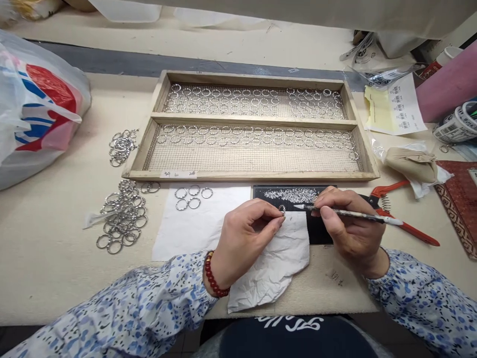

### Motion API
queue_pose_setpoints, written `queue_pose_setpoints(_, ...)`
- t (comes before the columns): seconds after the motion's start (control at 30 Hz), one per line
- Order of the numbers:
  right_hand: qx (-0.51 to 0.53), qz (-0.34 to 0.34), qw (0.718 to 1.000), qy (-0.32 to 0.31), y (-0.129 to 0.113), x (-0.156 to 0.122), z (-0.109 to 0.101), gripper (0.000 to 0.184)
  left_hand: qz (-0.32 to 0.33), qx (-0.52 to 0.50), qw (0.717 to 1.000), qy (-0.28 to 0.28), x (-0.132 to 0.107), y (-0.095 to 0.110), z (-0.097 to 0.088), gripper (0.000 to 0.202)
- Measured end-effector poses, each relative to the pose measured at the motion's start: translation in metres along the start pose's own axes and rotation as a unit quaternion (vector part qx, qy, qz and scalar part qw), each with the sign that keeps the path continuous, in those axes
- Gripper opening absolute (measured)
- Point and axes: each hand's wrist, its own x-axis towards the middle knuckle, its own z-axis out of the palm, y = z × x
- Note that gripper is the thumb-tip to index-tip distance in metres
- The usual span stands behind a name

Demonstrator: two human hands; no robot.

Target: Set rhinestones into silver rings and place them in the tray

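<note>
Between thumb and forefinger, my left hand (250,229) pinches a small metal ring (282,210) above a crumpled white tissue (274,268). A pen-like tool (357,215) with a pale pointed tip lies in the closed fingers of my right hand (346,226). Its tip points left, a little apart from the ring. Behind both hands is a black tray (261,192) with a scatter of tiny sparkling stones (292,194). Several loose rings (194,190) rest on white paper (171,233) left of my left hand.
A wooden frame (249,175) with wire mesh holds rows of rings beyond my hands. Piles of rings (124,219) lie at left, near a plastic bag (44,104). Red-handled pliers (419,231) lie right of my right hand. A paper cup (456,124) stands farther right.
</note>
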Motion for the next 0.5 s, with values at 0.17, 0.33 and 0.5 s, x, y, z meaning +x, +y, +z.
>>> queue_pose_setpoints(0.17, -0.09, 0.026, 0.996, -0.005, 0.0063, 0.0012, -0.0057, 0.01, -0.003, 0.005, 1.0, -0.004, -0.0006, -0.0009, -0.0008, 0.005)
queue_pose_setpoints(0.33, -0.121, 0.032, 0.992, -0.018, 0.0086, 0.0017, -0.0044, 0.009, -0.001, 0.012, 1.0, -0.007, -0.0001, -0.0006, -0.0007, 0.005)
queue_pose_setpoints(0.5, -0.126, 0.03, 0.991, -0.022, 0.009, 0.0018, -0.0037, 0.009, 0.002, 0.009, 1.0, -0.007, -0.0005, -0.0012, -0.0004, 0.004)
